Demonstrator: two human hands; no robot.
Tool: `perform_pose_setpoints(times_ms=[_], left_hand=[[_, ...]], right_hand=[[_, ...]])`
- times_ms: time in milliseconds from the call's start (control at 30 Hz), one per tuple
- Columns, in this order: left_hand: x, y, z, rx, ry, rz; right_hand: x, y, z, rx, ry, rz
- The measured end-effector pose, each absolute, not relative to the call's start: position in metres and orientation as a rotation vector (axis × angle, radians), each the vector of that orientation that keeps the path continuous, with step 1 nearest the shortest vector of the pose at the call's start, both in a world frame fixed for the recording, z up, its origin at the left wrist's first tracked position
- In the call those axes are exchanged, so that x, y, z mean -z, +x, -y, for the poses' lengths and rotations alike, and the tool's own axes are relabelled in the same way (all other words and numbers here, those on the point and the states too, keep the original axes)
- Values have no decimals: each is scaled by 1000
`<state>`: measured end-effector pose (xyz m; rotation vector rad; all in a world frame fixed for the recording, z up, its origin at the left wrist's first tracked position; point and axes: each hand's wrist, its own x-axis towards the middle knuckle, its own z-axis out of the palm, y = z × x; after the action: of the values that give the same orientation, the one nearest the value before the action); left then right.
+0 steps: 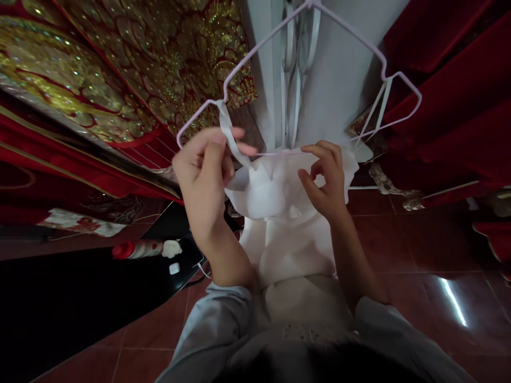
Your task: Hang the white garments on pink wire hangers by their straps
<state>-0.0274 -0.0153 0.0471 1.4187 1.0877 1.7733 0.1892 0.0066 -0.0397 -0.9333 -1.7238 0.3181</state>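
Observation:
A pale pink hanger [255, 50] hangs in front of me, with a white garment [275, 191] below it. White straps loop over both notched ends of the hanger. My left hand [209, 167] pinches the left strap [228, 127] between thumb and fingers, with two fingertips pointing right past it. On the right, my right hand [325, 175] is at the hanger's lower bar and the garment's top edge, its fingers curved and thumb apart. The right strap [382, 106] hangs from the right notch, away from my hand.
Red garments with gold sequins [171, 64] hang at left, and red cloth [459, 101] hangs at right. Several white hangers [295, 74] hang behind. A black table [80, 298] at lower left bears a red-capped bottle [138, 249] and a small white case [174, 268].

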Motion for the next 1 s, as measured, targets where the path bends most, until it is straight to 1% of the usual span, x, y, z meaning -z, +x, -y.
perform_pose_setpoints(times_ms=[167,267,400,500,600,800,1000], left_hand=[[-77,-33,-20,-1869,1148,-927],[-77,-44,-24,-1980,985,-953],[-50,-60,-15,-2123,906,-1100],[-23,-64,-10,-2108,738,-1167],[-4,-57,-11,-2040,583,-1099],[-4,-29,-4,-1772,903,-892],[-6,-15,3,-1834,1070,-709]], right_hand=[[38,187,-6,-352,-938,1738],[38,187,-6,-376,-942,1757],[38,191,-8,-330,-964,1758],[36,196,-8,-305,-962,1761],[34,198,-7,-286,-954,1778],[32,194,-6,-278,-948,1786],[12,198,0,-270,-928,1787]])
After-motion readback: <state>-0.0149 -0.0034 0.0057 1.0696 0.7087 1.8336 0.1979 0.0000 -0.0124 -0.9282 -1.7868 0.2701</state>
